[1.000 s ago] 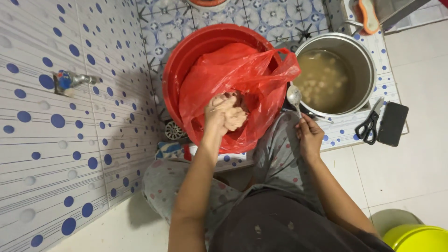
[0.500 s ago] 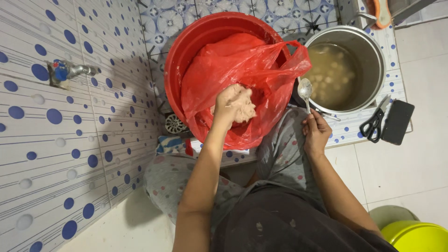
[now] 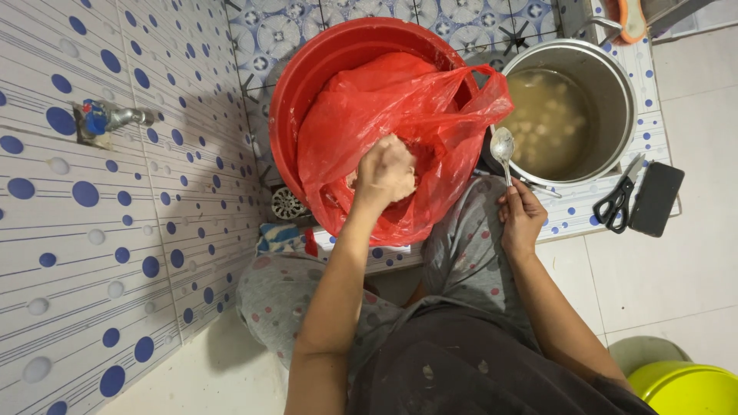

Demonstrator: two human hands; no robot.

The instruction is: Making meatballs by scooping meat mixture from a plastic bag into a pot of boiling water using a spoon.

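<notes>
Head view, looking straight down. Left hand (image 3: 384, 173) is sitting centre frame inside a red plastic bag (image 3: 407, 115), fingers curled tight around a lump of pale paste (image 3: 400, 180); hand is smeared with the same stuff. The bag is lining a red tub (image 3: 307, 84) in the upper middle, its handles flopping right toward the pot.

Right hand (image 3: 521, 219) is sitting right of centre, just below the pot, pinching the handle of a metal spoon (image 3: 503, 150) between thumb and fingers; the bowl of the spoon is pointing up-frame, hovering at the pot's lower left edge, beside the bag.

Steel pot (image 3: 615, 77) is standing upper right, holding cloudy liquid with pale round balls (image 3: 550, 123) floating in it.

Black-handled scissors (image 3: 621, 200) are lying at the right edge beside a flat black case (image 3: 655, 200), both on the raised tiled step. A tap (image 3: 108, 119) is sticking out of the blue-dotted wall (image 3: 77, 253) at upper left. A floor drain (image 3: 288, 204) is showing just left of the tub's lower edge. A yellow bucket (image 3: 684, 388) is peeking in at lower right. The person is squatting, grey spotted trousers (image 3: 461, 253) filling the lower centre.
</notes>
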